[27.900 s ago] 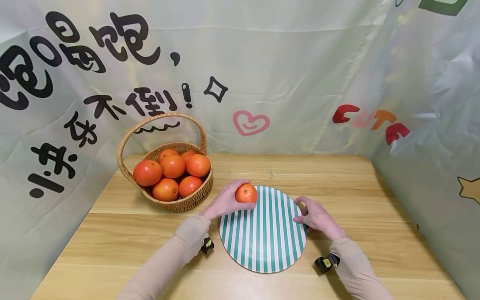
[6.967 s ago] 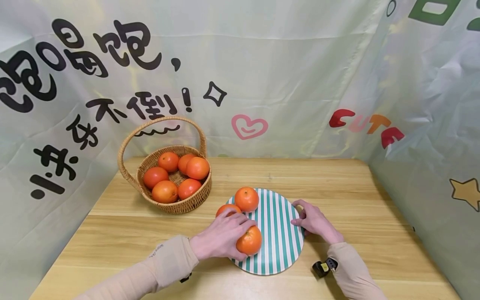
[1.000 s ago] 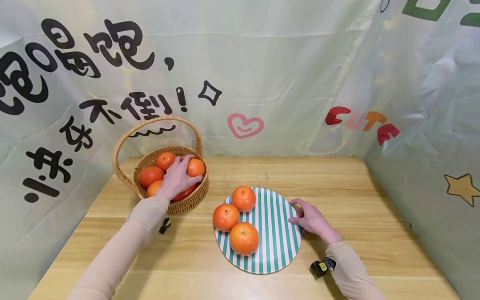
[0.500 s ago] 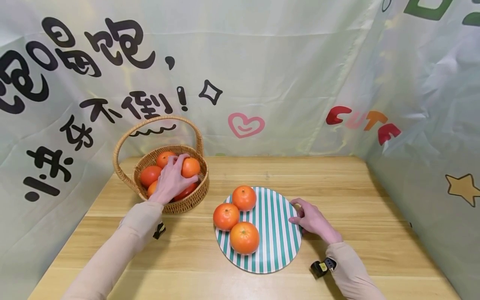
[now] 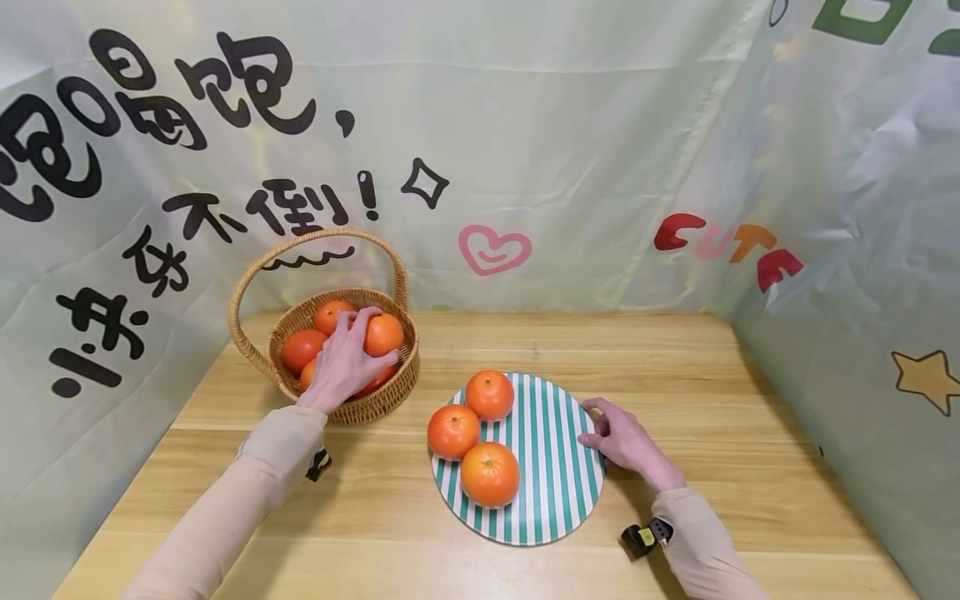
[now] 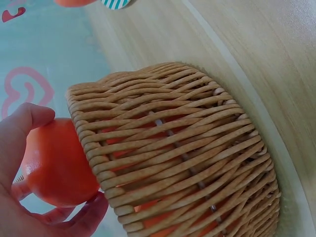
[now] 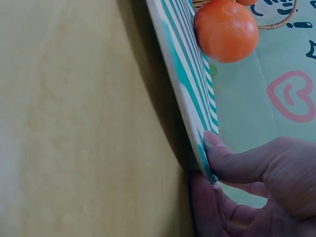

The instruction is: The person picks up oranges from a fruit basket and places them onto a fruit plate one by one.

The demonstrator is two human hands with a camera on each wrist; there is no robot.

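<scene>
My left hand (image 5: 347, 360) reaches into the wicker basket (image 5: 382, 406), thumb and fingers curled round an orange (image 5: 384, 334) on its right side. In the left wrist view that orange (image 6: 59, 163) sits at the rim of the woven basket wall (image 6: 182, 148). My right hand (image 5: 626, 437) pinches the right edge of a round plate with green and white stripes (image 5: 551, 467). Its thumb lies on top and its fingers underneath, as the right wrist view shows at the plate's edge (image 7: 182, 94). Three oranges rest on the plate's left side: back (image 5: 490, 395), left (image 5: 453, 432) and front (image 5: 490, 475).
More oranges lie in the basket, among them a redder one at left (image 5: 302, 350) and one at the back (image 5: 333, 317); the left hand partly covers others. A tall handle (image 5: 322, 233) arches over the basket. Printed cloth (image 5: 585, 167) hangs behind the wooden table (image 5: 585, 342).
Earlier the left hand held an orange over the bare plate, then set down others; now three lie there. It is back in the basket, slightly further left than a second ago. The right hand stays.
</scene>
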